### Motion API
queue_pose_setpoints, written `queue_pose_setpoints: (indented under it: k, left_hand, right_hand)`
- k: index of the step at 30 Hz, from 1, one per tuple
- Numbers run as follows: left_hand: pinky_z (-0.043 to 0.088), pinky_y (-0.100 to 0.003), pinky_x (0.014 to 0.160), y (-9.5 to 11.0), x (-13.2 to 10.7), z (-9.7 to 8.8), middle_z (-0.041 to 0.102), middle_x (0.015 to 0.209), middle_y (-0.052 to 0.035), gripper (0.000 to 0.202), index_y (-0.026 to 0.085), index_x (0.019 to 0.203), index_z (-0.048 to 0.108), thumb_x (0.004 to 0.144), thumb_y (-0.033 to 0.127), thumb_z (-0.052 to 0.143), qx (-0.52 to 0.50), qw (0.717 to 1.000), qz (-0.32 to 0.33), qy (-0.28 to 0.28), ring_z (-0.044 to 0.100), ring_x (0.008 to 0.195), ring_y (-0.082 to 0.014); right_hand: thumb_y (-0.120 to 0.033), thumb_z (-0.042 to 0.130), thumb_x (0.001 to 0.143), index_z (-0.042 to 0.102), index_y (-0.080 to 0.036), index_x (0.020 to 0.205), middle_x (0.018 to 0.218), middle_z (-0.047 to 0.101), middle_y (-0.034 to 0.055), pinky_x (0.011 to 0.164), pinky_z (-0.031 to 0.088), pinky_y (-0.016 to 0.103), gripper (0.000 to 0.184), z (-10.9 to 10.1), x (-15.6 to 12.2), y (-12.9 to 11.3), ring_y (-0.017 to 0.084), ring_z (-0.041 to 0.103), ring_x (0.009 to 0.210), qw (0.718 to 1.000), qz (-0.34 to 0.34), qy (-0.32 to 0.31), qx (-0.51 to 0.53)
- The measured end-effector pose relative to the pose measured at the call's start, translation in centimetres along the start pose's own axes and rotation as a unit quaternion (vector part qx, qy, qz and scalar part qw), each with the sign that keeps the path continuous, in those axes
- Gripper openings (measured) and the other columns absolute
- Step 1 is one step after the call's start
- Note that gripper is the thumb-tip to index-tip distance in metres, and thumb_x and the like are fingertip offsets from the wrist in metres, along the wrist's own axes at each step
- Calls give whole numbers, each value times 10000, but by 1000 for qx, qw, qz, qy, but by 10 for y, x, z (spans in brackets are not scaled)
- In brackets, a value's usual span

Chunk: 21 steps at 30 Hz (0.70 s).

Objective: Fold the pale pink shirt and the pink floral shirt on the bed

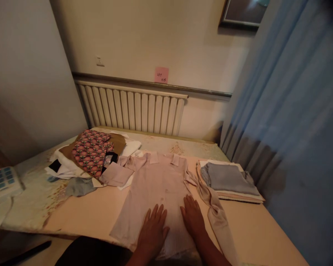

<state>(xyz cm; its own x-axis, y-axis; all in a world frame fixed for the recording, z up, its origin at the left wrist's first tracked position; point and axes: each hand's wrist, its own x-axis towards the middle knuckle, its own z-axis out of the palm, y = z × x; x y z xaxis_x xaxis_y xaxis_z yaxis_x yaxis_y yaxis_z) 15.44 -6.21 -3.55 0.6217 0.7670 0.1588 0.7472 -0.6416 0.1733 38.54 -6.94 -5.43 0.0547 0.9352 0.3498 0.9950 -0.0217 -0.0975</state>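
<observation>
A pale pink collared shirt [155,181] lies spread flat, front up, on the table [100,210], collar toward the radiator. My left hand [153,231] rests palm down on its lower part, fingers stretched out and slightly apart. My right hand [192,217] lies flat beside it on the same cloth, fingers extended. One sleeve [216,214] trails down the right side of the shirt; the other sleeve [117,174] is folded across toward the left. Neither hand holds anything.
A heap of unfolded clothes with a pink patterned piece [91,151] sits at the left back. A folded stack topped by a grey garment [227,179] lies at the right. A telephone [1,183] is at the far left; a radiator [130,109] and blue curtain [294,122] stand behind.
</observation>
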Motion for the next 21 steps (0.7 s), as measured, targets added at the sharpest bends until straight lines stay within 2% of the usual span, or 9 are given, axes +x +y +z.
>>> queue_pose_setpoints:
  k: [8,21]
  left_hand:
    - [260,-565,1164,0,0,-1,334,1570,-48,545,263,1466,381,938,390,424,-2,1000,-4,1,256,1455,-294]
    - [237,-565,1170,0,1,-3,336,1570,-47,547,261,1466,387,942,416,408,-9,1000,-7,-7,242,1459,-300]
  right_hand:
    - [-291,391,966,573,-98,1307,1403,533,155,1147,268,467,431,6,-1,2,290,428,1353,999,-8,35,4]
    - [-281,406,962,574,-94,1308,1400,536,155,1144,281,477,428,6,0,3,296,434,1351,999,0,29,18]
